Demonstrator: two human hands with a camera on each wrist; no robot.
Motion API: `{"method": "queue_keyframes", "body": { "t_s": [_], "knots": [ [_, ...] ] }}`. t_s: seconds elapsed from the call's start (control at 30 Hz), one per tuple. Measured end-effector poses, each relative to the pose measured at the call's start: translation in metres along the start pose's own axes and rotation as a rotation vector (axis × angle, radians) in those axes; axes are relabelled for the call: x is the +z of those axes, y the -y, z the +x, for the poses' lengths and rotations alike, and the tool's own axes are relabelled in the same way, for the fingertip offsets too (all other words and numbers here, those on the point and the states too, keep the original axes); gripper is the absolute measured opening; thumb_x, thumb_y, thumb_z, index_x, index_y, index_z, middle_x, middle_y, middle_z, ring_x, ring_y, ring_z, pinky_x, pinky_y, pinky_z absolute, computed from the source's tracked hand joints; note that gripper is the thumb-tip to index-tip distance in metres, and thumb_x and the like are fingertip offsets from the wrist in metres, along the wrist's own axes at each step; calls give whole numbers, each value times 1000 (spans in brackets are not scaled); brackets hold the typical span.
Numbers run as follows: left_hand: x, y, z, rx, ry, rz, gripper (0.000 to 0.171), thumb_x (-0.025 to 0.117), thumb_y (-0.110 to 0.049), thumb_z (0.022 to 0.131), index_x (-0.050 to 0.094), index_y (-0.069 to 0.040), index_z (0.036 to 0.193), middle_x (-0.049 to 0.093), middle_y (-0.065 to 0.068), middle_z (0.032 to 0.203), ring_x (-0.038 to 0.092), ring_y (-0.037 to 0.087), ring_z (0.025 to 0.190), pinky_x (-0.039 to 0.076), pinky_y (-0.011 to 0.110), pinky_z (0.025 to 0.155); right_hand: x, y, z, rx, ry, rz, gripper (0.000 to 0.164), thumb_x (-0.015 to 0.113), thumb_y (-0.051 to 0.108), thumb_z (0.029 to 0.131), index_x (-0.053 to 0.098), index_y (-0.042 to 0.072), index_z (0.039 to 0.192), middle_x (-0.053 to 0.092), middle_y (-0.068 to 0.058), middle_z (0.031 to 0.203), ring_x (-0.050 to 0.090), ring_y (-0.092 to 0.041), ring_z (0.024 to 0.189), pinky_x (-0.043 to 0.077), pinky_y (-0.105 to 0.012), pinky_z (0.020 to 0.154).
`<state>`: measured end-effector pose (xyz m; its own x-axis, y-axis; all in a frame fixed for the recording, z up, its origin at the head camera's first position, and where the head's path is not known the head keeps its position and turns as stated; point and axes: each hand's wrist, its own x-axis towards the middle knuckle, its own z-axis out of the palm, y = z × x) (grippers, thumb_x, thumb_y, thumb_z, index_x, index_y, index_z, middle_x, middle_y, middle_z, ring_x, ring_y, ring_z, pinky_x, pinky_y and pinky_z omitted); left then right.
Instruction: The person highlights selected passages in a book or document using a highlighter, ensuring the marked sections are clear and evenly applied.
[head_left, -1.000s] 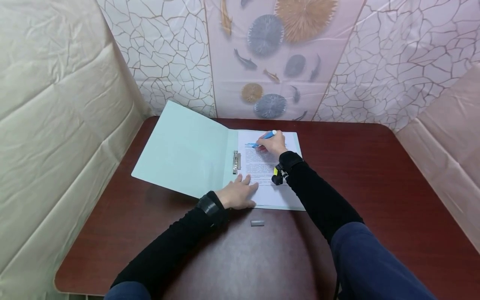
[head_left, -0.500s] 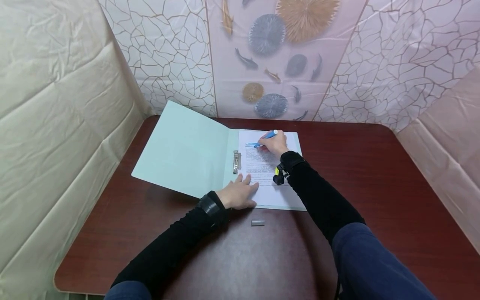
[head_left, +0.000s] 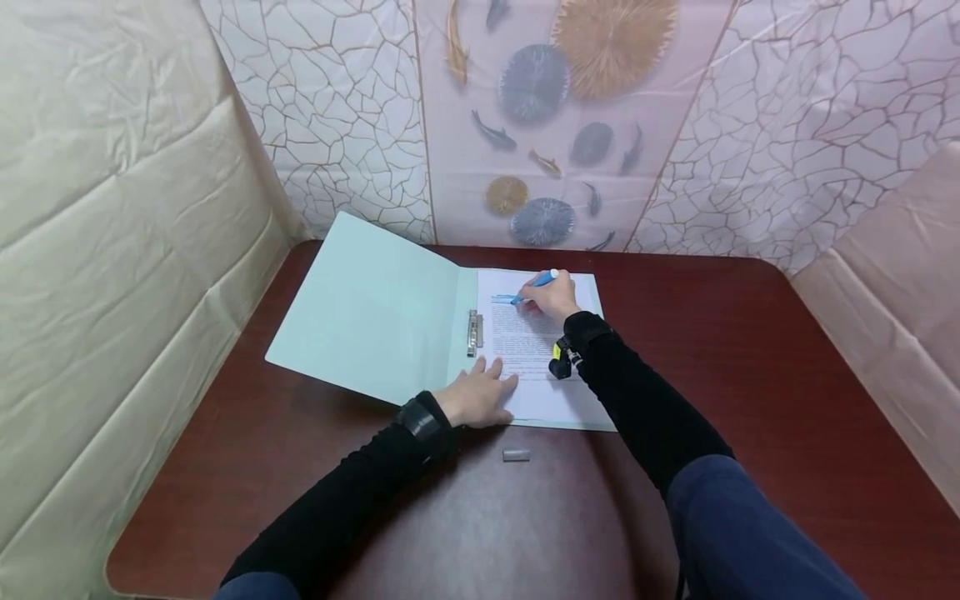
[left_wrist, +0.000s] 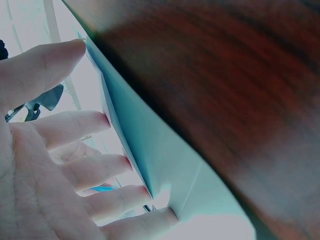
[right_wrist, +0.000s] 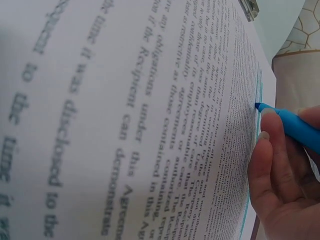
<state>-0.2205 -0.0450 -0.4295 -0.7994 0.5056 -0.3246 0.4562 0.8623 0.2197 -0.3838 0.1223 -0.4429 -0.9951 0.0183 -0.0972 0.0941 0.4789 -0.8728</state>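
From the head, the paper (head_left: 551, 402) lies on the right side of the open folder (head_left: 367, 308), beside its metal clip (head_left: 472, 333), with the left hand (head_left: 477, 397) across its near-left corner, presumably to stop it slipping, while a small grey piece (head_left: 516, 455), perhaps a cap, sits nearer on the table (head_left: 712, 350). From the left wrist, that hand's fingers are straight and spread, gripping nothing. From the right wrist, the right hand (right_wrist: 282, 182) pinches a blue marker (right_wrist: 297, 131) near its tip, probably for control, by the blue-lined text.
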Motion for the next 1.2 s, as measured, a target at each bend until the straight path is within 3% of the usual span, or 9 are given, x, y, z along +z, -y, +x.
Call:
{"method": "queue_keyframes", "body": {
  "t_s": [0.5, 1.2],
  "knots": [
    [1, -1, 0, -1, -13, 8, 67, 59, -42, 93, 36, -15, 150, 22, 18, 159, 18, 42, 147, 30, 57, 113, -4, 1, -3, 13, 19, 12, 17, 70, 19, 87, 67, 5, 97, 74, -20, 92, 74, -23, 74, 58, -31, 67],
    [2, -3, -2, -11, -13, -4, 66, 59, -41, 94, 36, -15, 150, 21, 19, 160, 18, 43, 147, 29, 58, 113, -6, 3, -6, -15, 31, 5, 15, 69, 16, 86, 67, 4, 94, 73, -23, 94, 73, -33, 83, 59, -42, 74]
  ]
}}
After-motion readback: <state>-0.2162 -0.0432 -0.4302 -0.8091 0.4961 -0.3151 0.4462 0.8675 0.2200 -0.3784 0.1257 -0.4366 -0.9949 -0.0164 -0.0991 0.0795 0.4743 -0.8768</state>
